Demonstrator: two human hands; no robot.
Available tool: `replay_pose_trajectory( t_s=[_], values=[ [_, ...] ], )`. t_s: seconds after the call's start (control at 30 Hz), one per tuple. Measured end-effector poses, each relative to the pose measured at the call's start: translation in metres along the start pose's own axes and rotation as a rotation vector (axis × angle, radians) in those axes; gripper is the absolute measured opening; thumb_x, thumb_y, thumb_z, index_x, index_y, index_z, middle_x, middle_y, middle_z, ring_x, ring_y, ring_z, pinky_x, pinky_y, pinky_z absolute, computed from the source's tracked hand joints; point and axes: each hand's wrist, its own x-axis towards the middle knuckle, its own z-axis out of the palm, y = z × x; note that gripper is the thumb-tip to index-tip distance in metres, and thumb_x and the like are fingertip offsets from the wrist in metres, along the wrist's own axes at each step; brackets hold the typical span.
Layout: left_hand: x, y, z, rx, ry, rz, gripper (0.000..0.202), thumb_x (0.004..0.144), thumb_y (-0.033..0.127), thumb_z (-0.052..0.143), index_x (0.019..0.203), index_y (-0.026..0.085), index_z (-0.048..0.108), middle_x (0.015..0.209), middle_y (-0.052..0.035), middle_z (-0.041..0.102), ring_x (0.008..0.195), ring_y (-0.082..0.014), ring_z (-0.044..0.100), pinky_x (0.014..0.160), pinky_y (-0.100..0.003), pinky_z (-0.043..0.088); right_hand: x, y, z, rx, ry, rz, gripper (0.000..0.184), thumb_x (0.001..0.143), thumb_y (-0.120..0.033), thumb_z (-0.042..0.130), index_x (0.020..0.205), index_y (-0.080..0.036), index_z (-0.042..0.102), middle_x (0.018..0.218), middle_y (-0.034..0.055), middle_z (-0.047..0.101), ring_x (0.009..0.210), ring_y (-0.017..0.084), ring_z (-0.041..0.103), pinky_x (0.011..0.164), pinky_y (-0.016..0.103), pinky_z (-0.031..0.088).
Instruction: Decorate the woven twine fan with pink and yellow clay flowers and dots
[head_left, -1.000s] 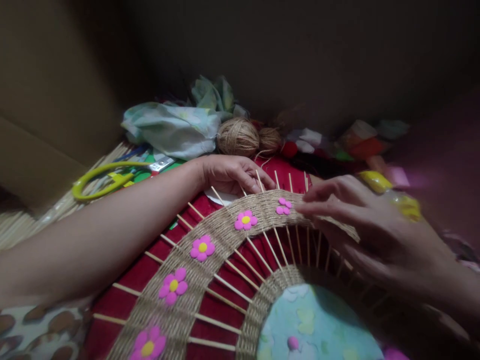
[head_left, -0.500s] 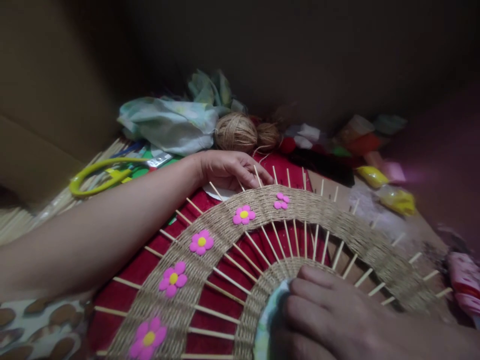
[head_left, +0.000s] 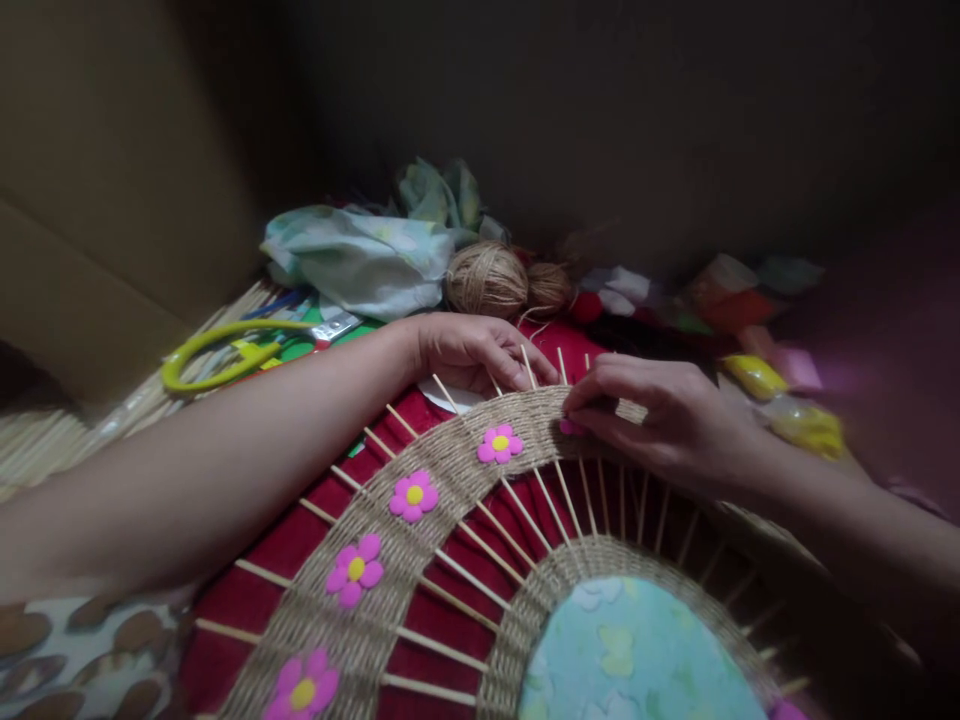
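A round woven jute band (head_left: 450, 470) on wooden sticks lies on red cloth, around a light blue fabric centre (head_left: 637, 650). Pink flowers with yellow middles (head_left: 500, 443) are stuck along the band. My left hand (head_left: 480, 350) rests on the band's far edge, fingers curled down against the stick ends. My right hand (head_left: 660, 415) is pinched on a pink flower (head_left: 570, 427) on top of the band; my fingers hide most of that flower.
Two jute twine balls (head_left: 487, 280) sit beyond the band beside crumpled pale cloth (head_left: 360, 260). Yellow-handled scissors (head_left: 225, 355) lie at the left on a stick mat. Coloured packets (head_left: 757, 375) are scattered at the right. Cardboard walls stand behind.
My right hand left the blue centre and moved up to the band's top, where it now pinches the pink flower. My left hand has stayed on the far edge.
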Motion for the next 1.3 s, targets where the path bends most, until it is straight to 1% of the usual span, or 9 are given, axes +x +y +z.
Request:
replay_pose_trajectory(
  t_s=[0.23, 0.43, 0.5, 0.6, 0.73, 0.87, 0.97, 1.07, 1.3],
  values=[
    [0.001, 0.001, 0.002, 0.024, -0.009, 0.031, 0.035, 0.072, 0.009, 0.067, 0.107, 0.012, 0.068, 0.09, -0.0094, 0.073, 0.078, -0.0181, 0.069, 0.071, -0.027, 0.054, -0.001, 0.004, 0.011, -0.21, 0.034, -0.143, 0.011, 0.085, -0.011, 0.054, 0.081, -0.017, 0.062, 0.078, 0.0042, 0.061, 0.07, 0.013, 0.057, 0.061, 0.024, 0.048],
    [0.001, 0.001, 0.0, 0.048, -0.023, 0.013, 0.036, 0.072, 0.01, 0.067, 0.108, 0.013, 0.068, 0.098, -0.01, 0.072, 0.082, -0.0181, 0.069, 0.075, -0.027, 0.054, -0.002, 0.005, 0.015, -0.217, 0.062, -0.116, 0.014, 0.086, -0.012, 0.054, 0.082, -0.017, 0.067, 0.075, 0.0044, 0.056, 0.066, 0.013, 0.054, 0.057, 0.024, 0.047],
    [0.001, 0.001, 0.001, 0.045, -0.007, 0.017, 0.036, 0.071, 0.01, 0.067, 0.107, 0.013, 0.068, 0.097, -0.0098, 0.072, 0.082, -0.0181, 0.069, 0.074, -0.027, 0.054, -0.004, 0.005, 0.015, -0.212, 0.065, -0.115, 0.016, 0.087, -0.013, 0.053, 0.083, -0.016, 0.068, 0.075, 0.005, 0.057, 0.065, 0.012, 0.054, 0.057, 0.024, 0.047],
    [0.001, 0.002, 0.002, 0.036, 0.022, 0.014, 0.036, 0.069, 0.01, 0.069, 0.105, 0.013, 0.069, 0.092, -0.0093, 0.073, 0.077, -0.0175, 0.069, 0.071, -0.027, 0.055, -0.006, 0.004, 0.012, -0.173, 0.078, -0.114, 0.02, 0.088, -0.012, 0.051, 0.092, -0.015, 0.07, 0.076, 0.0051, 0.056, 0.064, 0.012, 0.053, 0.055, 0.024, 0.046],
    [0.0, 0.003, 0.004, 0.028, 0.017, -0.004, 0.035, 0.07, 0.011, 0.069, 0.105, 0.012, 0.069, 0.088, -0.0091, 0.073, 0.071, -0.0163, 0.068, 0.068, -0.026, 0.055, -0.011, 0.001, 0.003, -0.145, 0.115, -0.064, 0.021, 0.086, -0.013, 0.053, 0.099, -0.014, 0.07, 0.072, 0.0037, 0.052, 0.058, 0.011, 0.049, 0.047, 0.023, 0.039],
    [0.0, 0.003, 0.004, 0.028, -0.002, 0.007, 0.034, 0.072, 0.009, 0.067, 0.105, 0.011, 0.068, 0.086, -0.0094, 0.073, 0.072, -0.0163, 0.068, 0.07, -0.027, 0.055, -0.016, 0.002, 0.004, -0.199, 0.101, -0.111, 0.023, 0.087, -0.013, 0.052, 0.101, -0.017, 0.069, 0.073, 0.004, 0.054, 0.061, 0.012, 0.05, 0.05, 0.024, 0.041],
    [0.0, 0.002, 0.002, 0.02, -0.034, 0.023, 0.034, 0.073, 0.009, 0.066, 0.107, 0.012, 0.068, 0.087, -0.009, 0.073, 0.073, -0.0162, 0.069, 0.072, -0.027, 0.055, -0.019, 0.004, 0.009, -0.243, 0.099, -0.176, 0.023, 0.087, -0.013, 0.05, 0.098, -0.015, 0.07, 0.074, 0.0067, 0.056, 0.065, 0.015, 0.052, 0.054, 0.026, 0.043],
    [0.001, 0.001, 0.0, 0.02, -0.052, 0.024, 0.035, 0.073, 0.009, 0.066, 0.108, 0.013, 0.067, 0.088, -0.0086, 0.073, 0.075, -0.0165, 0.069, 0.074, -0.028, 0.055, -0.02, 0.006, 0.013, -0.24, 0.093, -0.2, 0.023, 0.088, -0.012, 0.047, 0.094, -0.014, 0.07, 0.074, 0.008, 0.057, 0.066, 0.016, 0.052, 0.057, 0.029, 0.043],
    [0.001, 0.0, 0.0, 0.008, -0.017, 0.031, 0.038, 0.068, 0.007, 0.069, 0.106, 0.011, 0.068, 0.088, -0.0095, 0.073, 0.082, -0.0194, 0.069, 0.076, -0.029, 0.054, -0.018, 0.005, 0.015, -0.341, 0.076, -0.239, 0.025, 0.088, -0.01, 0.046, 0.086, -0.011, 0.071, 0.069, 0.0094, 0.058, 0.064, 0.016, 0.048, 0.058, 0.031, 0.041]
  ],
)
